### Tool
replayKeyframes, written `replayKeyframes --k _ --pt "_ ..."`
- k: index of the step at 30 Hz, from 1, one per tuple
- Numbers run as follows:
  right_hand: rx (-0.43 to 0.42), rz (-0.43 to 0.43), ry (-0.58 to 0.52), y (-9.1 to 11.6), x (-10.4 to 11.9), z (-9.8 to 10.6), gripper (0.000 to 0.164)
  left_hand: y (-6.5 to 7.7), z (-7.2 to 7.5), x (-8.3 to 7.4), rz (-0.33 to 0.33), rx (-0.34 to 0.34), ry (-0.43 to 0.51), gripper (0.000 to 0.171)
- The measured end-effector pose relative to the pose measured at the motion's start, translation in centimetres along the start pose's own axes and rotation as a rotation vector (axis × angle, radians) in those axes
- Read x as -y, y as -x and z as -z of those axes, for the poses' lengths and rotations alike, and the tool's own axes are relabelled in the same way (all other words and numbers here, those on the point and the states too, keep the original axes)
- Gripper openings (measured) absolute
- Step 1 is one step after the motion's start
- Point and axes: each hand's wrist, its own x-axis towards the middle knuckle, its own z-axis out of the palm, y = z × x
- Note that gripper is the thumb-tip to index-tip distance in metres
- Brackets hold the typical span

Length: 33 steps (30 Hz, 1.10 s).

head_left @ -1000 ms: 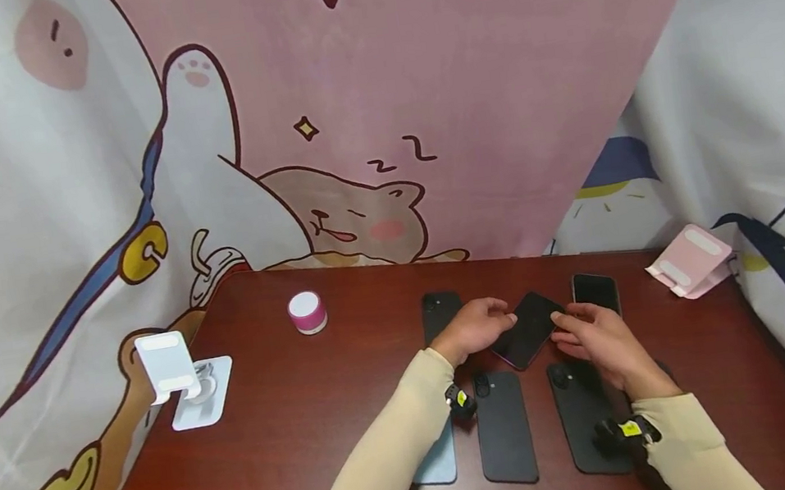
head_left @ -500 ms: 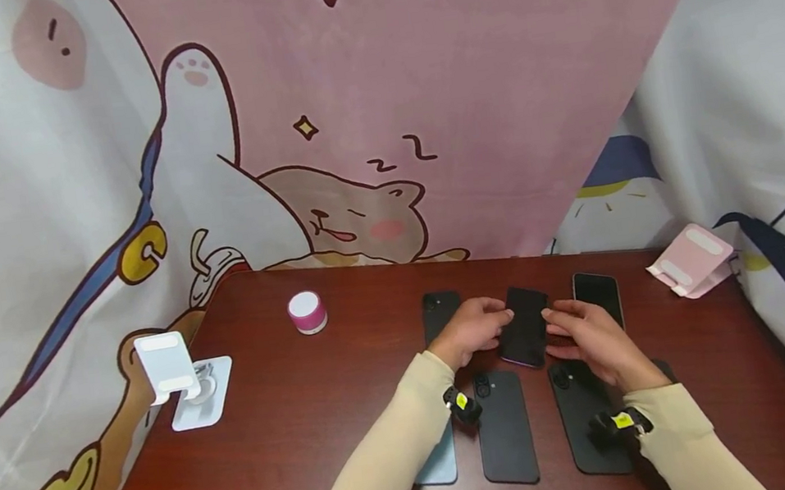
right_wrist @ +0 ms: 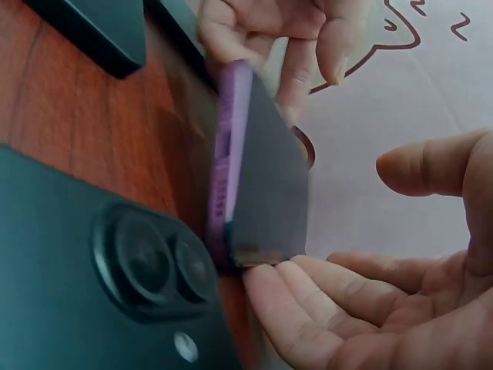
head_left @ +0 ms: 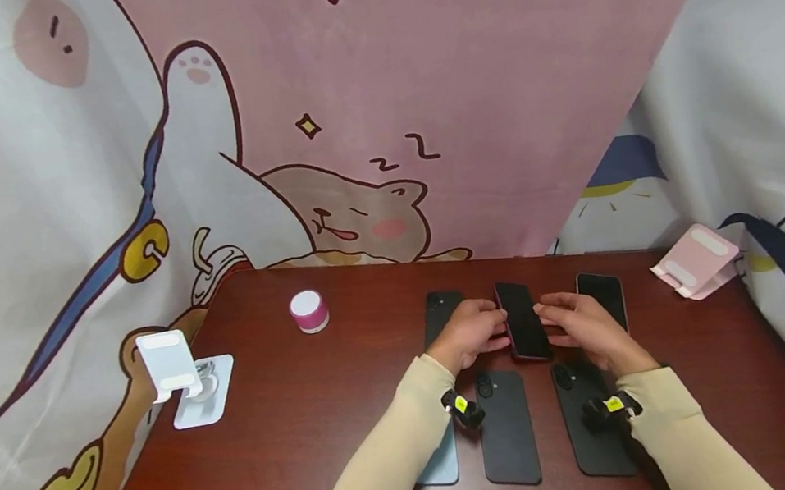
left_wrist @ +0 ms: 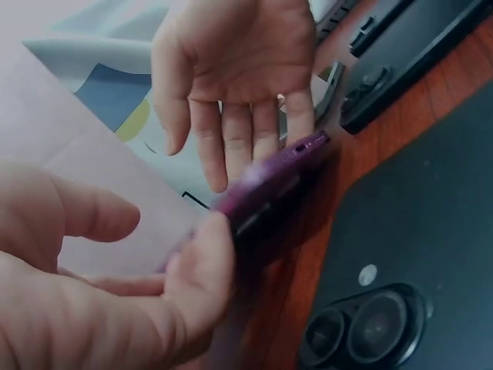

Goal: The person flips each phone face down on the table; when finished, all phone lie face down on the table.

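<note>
A smartphone (head_left: 523, 322) with a dark screen and purple frame lies between my two hands in the head view. Its purple edge (right_wrist: 224, 173) looks tilted, one side raised off the table, in the right wrist view. My left hand (head_left: 469, 332) touches the phone's left side with its fingers, the thumb apart from it. On the other side, the fingertips of my right hand (head_left: 585, 327) touch the lower edge, and that thumb also stands away. Just nearer than it lies a black phone (head_left: 507, 428), camera side up.
Around the hands lie another dark phone (head_left: 442, 313), a screen-up phone (head_left: 603, 296), a black phone (head_left: 590, 426) and a light blue phone (head_left: 442, 462). A pink stand (head_left: 696, 261) is at the right, a white stand (head_left: 170, 364) at the left, and a pink-and-white round container (head_left: 309, 312) at the back.
The purple-framed phone has turned from slanting right to nearly straight, leaning slightly left, and shifted a little left. My right hand has moved left with it; the left hand has barely moved.
</note>
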Motion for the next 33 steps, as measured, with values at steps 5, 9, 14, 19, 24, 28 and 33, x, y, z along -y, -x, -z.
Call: replayKeyframes --k 5,9,14,19,24,28,33 --pt "0.014 0.020 -0.043 -0.3 0.0 -1.1 0.070 -0.2 0.3 0.1 -0.015 0.087 0.067 0.047" --pt "0.032 0.033 -0.069 -0.6 0.2 -1.9 0.069 -0.3 0.2 0.4 -0.030 0.140 0.057 0.042" --pt "0.034 0.048 -0.082 -0.8 0.1 -2.5 0.061 -0.3 0.0 1.0 -0.051 0.120 -0.031 0.041" --pt "0.013 0.054 -0.078 -0.7 0.1 -2.6 0.056 -0.3 -0.1 1.1 -0.048 0.105 -0.068 0.041" --pt "-0.023 0.051 -0.051 -0.2 0.5 -2.3 0.057 -0.3 0.0 1.2 -0.061 0.061 -0.043 0.037" --pt "-0.073 0.066 -0.042 0.7 1.6 -1.8 0.057 -0.2 0.2 1.4 -0.074 -0.023 0.039 0.039" --pt "-0.105 0.106 -0.056 1.7 3.0 -1.8 0.055 -0.2 0.6 1.8 -0.031 0.034 0.170 0.033"
